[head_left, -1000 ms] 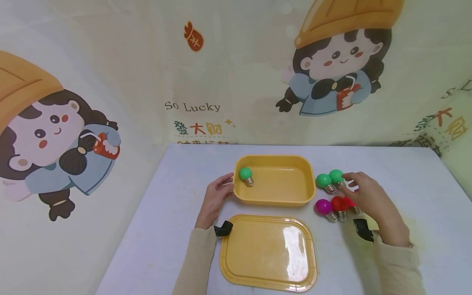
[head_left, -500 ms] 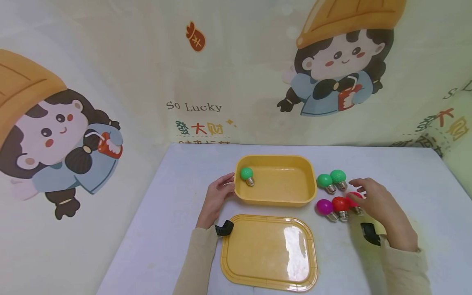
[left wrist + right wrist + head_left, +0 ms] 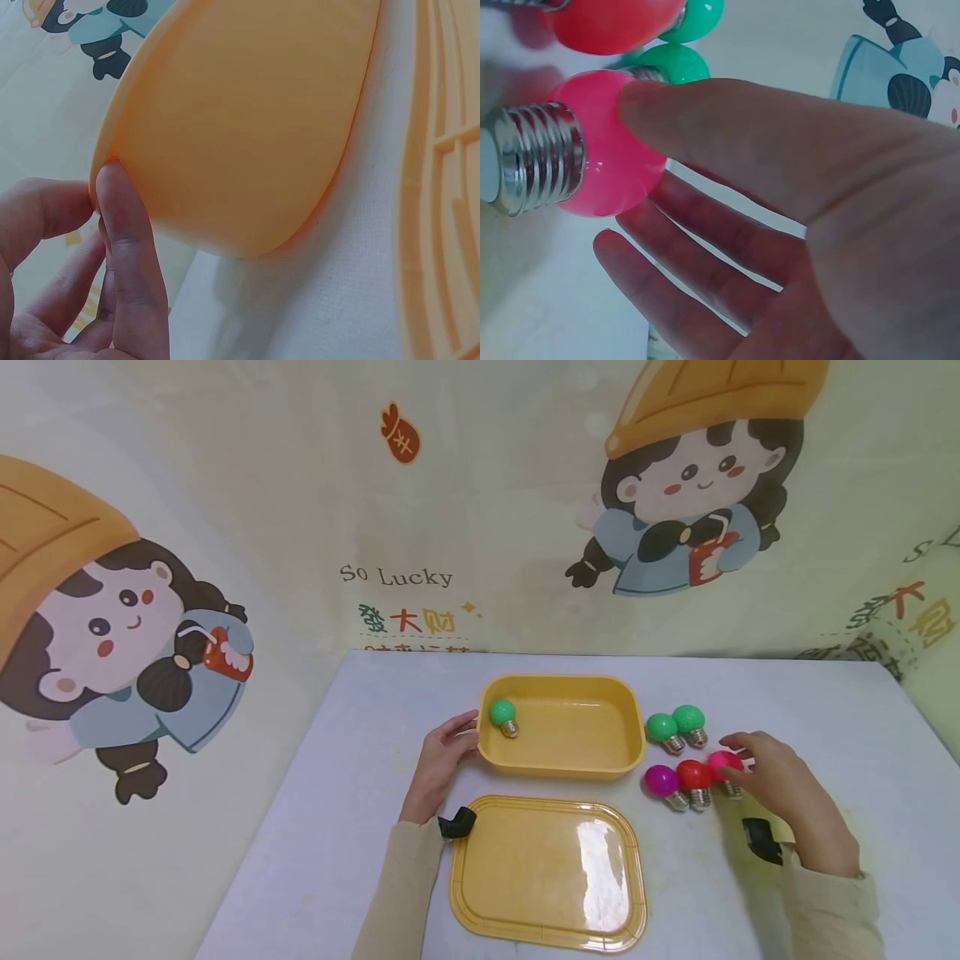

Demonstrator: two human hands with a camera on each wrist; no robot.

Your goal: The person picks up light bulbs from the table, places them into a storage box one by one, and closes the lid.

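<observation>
My left hand [image 3: 437, 766] rests at the left end of a yellow plastic box [image 3: 562, 770]. In the left wrist view, its thumb lies against the outer wall and another fingertip meets the rim. One green light bulb [image 3: 503, 713] lies inside, near that end. On the table to the right, my right hand [image 3: 780, 785] has its thumb and fingers around a pink light bulb [image 3: 725, 766], which still lies with the others. The right wrist view shows the thumb on the pink globe, and some fingertips hidden behind it.
Beside the pink bulb lie a red bulb [image 3: 695, 775] and a purple bulb [image 3: 662, 782]. Two green bulbs [image 3: 688, 720] lie farther back. A yellow lid [image 3: 547, 872] is in front of the box. Printed cloth [image 3: 510, 527] hangs behind the table.
My right hand has moved back from the green bulbs toward me and settled at the pink bulb. The left hand has kept its place at the box.
</observation>
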